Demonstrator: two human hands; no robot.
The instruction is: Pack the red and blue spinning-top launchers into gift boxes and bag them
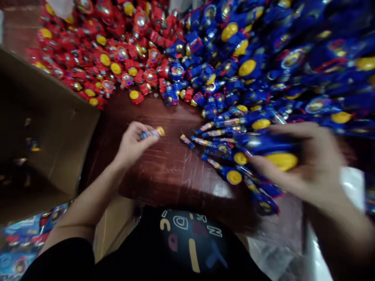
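Note:
My left hand pinches a small blue tube with a yellow end above the dark red table. On the right, my right hand is wrapped round a blue toy with a yellow disc; both are blurred by motion. Left of that hand, several blue toys with slim printed tubes lie fanned out, one with a yellow disc nearest the front. A loose small tube rests on the table between my hands.
Red toys are heaped at the back left, and blue toys at the back and right. An open cardboard box stands at the left with a few items inside. Printed packages lie below it. Clear plastic is at the lower right.

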